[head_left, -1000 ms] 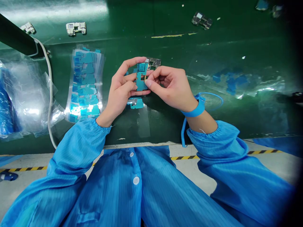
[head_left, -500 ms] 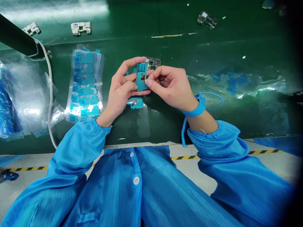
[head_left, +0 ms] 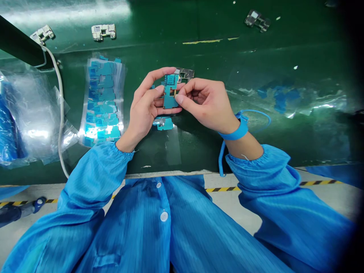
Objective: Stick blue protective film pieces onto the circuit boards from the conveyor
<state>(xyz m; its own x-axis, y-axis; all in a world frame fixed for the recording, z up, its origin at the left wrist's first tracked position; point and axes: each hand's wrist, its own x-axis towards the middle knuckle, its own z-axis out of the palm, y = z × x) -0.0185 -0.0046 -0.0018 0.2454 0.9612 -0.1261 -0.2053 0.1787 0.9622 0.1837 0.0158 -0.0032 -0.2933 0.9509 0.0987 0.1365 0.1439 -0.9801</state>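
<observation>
Between the fingers of my left hand [head_left: 148,98] lies a small circuit board [head_left: 170,99] whose upper face is covered in blue-green film. My index finger runs along its top end, other fingers pass beneath it, and the thumb rests near its left edge. My right hand [head_left: 204,100] pinches with thumb and forefinger at the board's right edge; what lies between those fingertips is hidden. Just behind, another dark circuit board [head_left: 187,73] is on the table. Below my left hand, a blue-green film piece [head_left: 164,123] rests on a clear sheet.
A clear sheet of blue-green film pieces [head_left: 104,94] lies to the left, beside a pale cable [head_left: 60,98] and plastic bags [head_left: 36,121]. Circuit boards [head_left: 104,32] sit on the conveyor-like strip at the back. A blue wrist strap [head_left: 236,131] with coiled cord circles my right wrist.
My left thumb has moved up along the board's left edge. The boards at the back have shifted right. Another person's foot has come further into view at lower left.
</observation>
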